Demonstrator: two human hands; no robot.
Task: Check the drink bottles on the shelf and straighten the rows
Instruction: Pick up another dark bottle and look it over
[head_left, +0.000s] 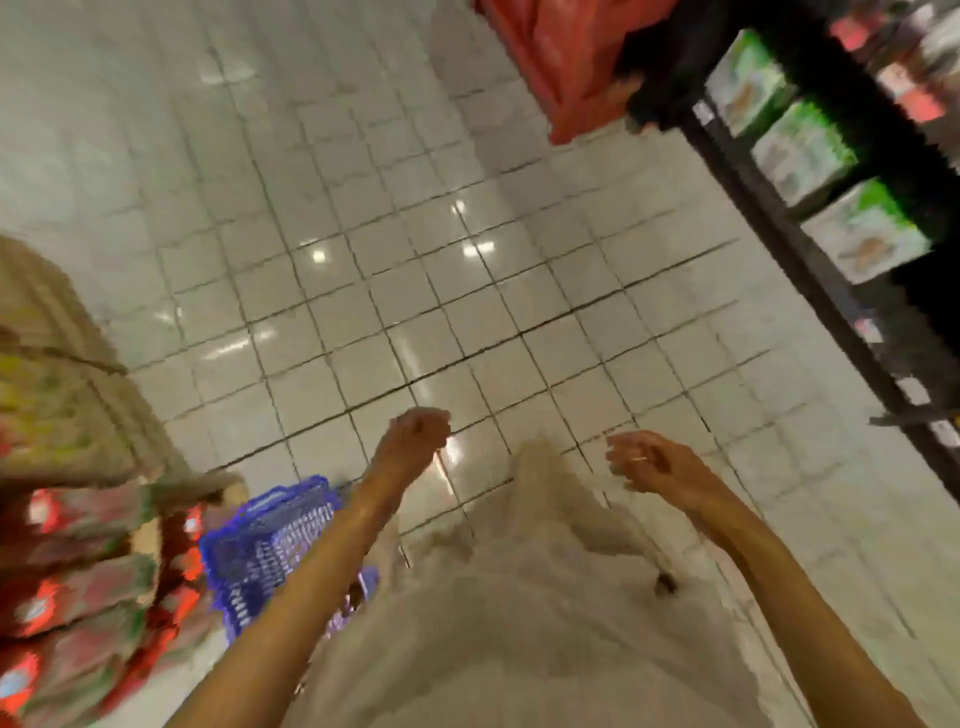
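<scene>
Shelving (810, 260) runs along the frame edge from 1 to 4 o'clock, dark-framed, holding green-and-white cartons (802, 150); drink bottles cannot be made out in the blur. Left hand (415, 436), near 6 o'clock, is curled into a fist, holding nothing. Right hand (649, 465), at 5 o'clock, hangs loosely curled, empty. Tiled floor (363, 260) lies open through centre. Blue basket (270, 551) sits at 7 o'clock beside red packs (67, 597).
</scene>
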